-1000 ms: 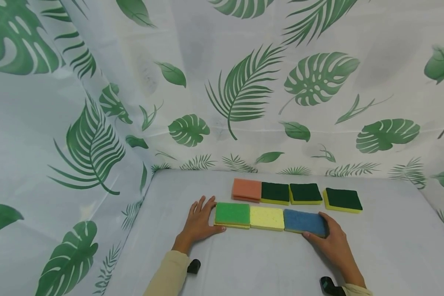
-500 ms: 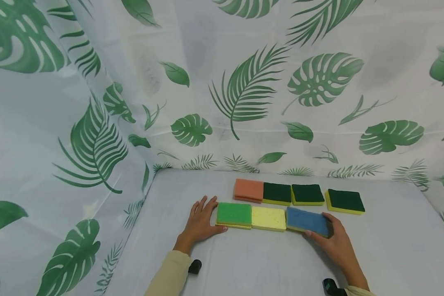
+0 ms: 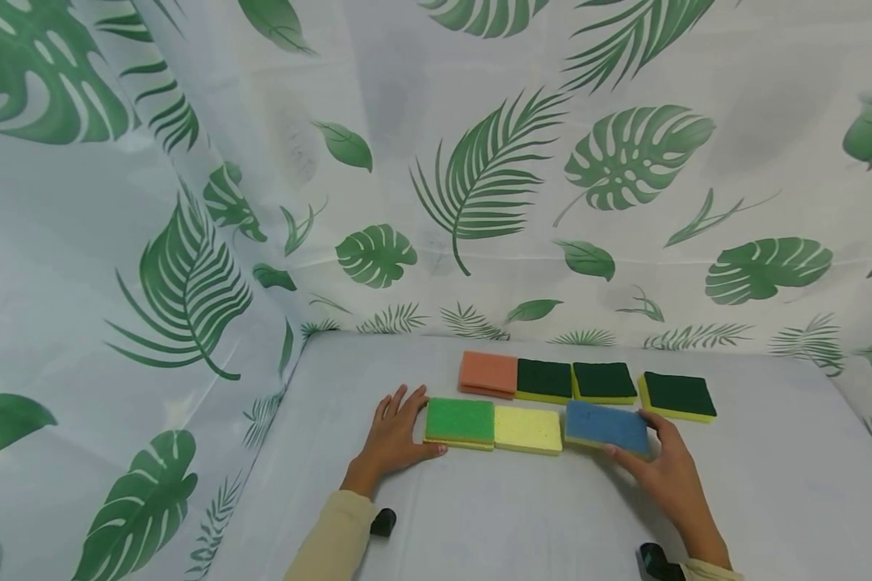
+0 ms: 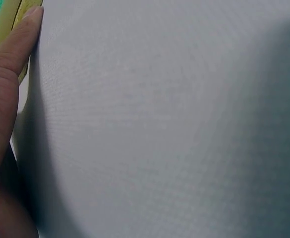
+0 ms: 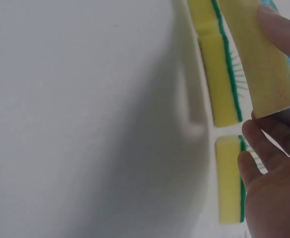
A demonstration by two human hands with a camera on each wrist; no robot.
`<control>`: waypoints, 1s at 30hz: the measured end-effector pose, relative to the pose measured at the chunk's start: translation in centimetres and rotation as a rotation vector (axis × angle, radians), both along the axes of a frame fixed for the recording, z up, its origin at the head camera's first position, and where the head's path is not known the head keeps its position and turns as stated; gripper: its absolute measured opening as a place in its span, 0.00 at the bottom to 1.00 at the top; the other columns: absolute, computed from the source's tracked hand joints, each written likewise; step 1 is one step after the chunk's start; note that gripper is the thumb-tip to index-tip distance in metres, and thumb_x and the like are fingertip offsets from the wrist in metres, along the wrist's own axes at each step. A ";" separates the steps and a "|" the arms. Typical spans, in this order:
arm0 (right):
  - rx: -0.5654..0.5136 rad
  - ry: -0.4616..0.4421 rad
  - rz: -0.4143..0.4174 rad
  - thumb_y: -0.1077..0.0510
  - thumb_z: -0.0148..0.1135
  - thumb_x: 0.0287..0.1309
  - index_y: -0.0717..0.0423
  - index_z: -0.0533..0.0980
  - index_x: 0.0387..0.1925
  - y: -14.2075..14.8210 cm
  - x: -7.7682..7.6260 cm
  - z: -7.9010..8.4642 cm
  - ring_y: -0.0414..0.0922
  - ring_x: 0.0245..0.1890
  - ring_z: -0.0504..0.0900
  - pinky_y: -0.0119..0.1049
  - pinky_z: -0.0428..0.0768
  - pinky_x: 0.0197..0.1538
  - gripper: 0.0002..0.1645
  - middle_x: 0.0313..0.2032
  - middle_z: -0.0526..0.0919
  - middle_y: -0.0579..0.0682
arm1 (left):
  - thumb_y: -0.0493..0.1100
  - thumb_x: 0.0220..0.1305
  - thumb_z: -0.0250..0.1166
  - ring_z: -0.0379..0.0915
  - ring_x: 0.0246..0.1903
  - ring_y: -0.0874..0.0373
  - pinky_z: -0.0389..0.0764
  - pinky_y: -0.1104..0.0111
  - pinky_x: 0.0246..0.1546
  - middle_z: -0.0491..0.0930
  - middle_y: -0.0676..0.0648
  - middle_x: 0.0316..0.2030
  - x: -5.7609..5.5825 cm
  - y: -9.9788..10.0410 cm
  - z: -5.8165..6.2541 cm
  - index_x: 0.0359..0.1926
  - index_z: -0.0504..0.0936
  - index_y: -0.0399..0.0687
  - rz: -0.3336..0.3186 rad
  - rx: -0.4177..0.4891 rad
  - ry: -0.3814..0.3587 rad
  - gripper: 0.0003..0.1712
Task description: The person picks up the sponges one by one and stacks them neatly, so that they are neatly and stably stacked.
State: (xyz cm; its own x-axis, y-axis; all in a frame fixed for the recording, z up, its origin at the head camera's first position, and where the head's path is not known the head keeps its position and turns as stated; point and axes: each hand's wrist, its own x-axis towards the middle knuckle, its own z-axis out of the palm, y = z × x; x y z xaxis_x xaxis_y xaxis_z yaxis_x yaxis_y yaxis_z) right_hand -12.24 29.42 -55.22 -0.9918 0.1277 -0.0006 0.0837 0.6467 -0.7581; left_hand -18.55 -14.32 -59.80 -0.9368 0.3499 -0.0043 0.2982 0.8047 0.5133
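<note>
one blue-topped sponge [image 3: 603, 426], pinched in your right hand [image 3: 672, 474], your left hand [image 3: 392, 438] spread: swung forward, could knock the middle dark-green-topped sponge [image 3: 604, 379] toward the far edge of the tabletop [image 3: 523, 516].

rough-faced blue sponge [image 3: 605, 426] (porous foam beneath), rough-faced green sponge [image 3: 460, 420], matt cloth-like tabletop [image 3: 501, 516]

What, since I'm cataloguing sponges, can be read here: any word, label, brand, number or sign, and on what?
None readable: no lettering shows on the blue sponge, green sponge, other sponges or leaf-patterned cloth. Any mark on the black wrist devices is too small to read.
</note>
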 end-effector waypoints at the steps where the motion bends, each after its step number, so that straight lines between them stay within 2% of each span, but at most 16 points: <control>1: -0.004 -0.001 0.000 0.45 0.81 0.61 0.73 0.52 0.80 -0.1 -0.1 0.2 0.77 0.74 0.58 0.78 0.63 0.68 0.65 0.74 0.59 0.79 | 0.70 0.61 0.75 0.41 0.83 0.44 0.42 0.46 0.81 0.58 0.47 0.83 0.0 0.0 -0.1 0.80 0.65 0.48 0.001 -0.002 0.003 0.56; 4: -0.019 0.005 0.001 0.44 0.80 0.62 0.72 0.53 0.80 -0.7 -0.4 0.6 0.77 0.74 0.58 0.78 0.63 0.68 0.64 0.74 0.59 0.79 | 0.70 0.61 0.74 0.40 0.83 0.45 0.42 0.47 0.81 0.57 0.48 0.83 -0.1 -0.1 -0.3 0.80 0.65 0.49 0.006 -0.016 0.008 0.56; 7: -0.033 0.015 0.007 0.44 0.80 0.62 0.71 0.54 0.80 -1.6 -0.7 0.8 0.77 0.74 0.58 0.77 0.63 0.68 0.62 0.75 0.59 0.78 | 0.69 0.60 0.76 0.42 0.83 0.42 0.44 0.45 0.80 0.59 0.46 0.82 0.0 -0.1 -0.3 0.79 0.66 0.47 0.005 0.009 0.022 0.55; 12: -0.061 0.024 0.027 0.44 0.81 0.61 0.68 0.56 0.79 -3.3 -1.2 0.9 0.74 0.76 0.58 0.76 0.62 0.70 0.61 0.76 0.60 0.75 | 0.71 0.60 0.75 0.41 0.83 0.44 0.43 0.46 0.81 0.59 0.48 0.82 0.2 0.0 -0.2 0.79 0.67 0.49 0.013 0.008 0.008 0.55; 24: -0.113 0.050 0.108 0.44 0.79 0.63 0.65 0.57 0.79 -7.5 -2.1 1.9 0.70 0.77 0.59 0.73 0.61 0.73 0.58 0.76 0.62 0.71 | 0.73 0.56 0.75 0.44 0.82 0.44 0.45 0.44 0.80 0.61 0.47 0.81 0.1 0.0 -0.6 0.77 0.69 0.48 0.018 0.049 0.048 0.56; 30: -0.114 0.109 0.160 0.45 0.79 0.63 0.65 0.60 0.78 -9.2 -2.8 1.8 0.69 0.74 0.63 0.73 0.63 0.72 0.55 0.74 0.65 0.70 | 0.73 0.55 0.75 0.44 0.83 0.44 0.43 0.45 0.80 0.62 0.47 0.81 0.0 -0.2 0.0 0.80 0.66 0.50 0.021 0.100 0.003 0.60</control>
State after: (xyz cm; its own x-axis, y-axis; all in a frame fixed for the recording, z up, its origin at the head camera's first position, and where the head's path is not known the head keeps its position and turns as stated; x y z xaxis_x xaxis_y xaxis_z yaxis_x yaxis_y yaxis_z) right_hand -15.02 20.24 -53.42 -0.9944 -0.0266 0.1026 -0.1000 0.5551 -0.8257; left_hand -18.51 -14.49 -59.80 -0.9438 0.3289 0.0322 0.2835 0.7556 0.5905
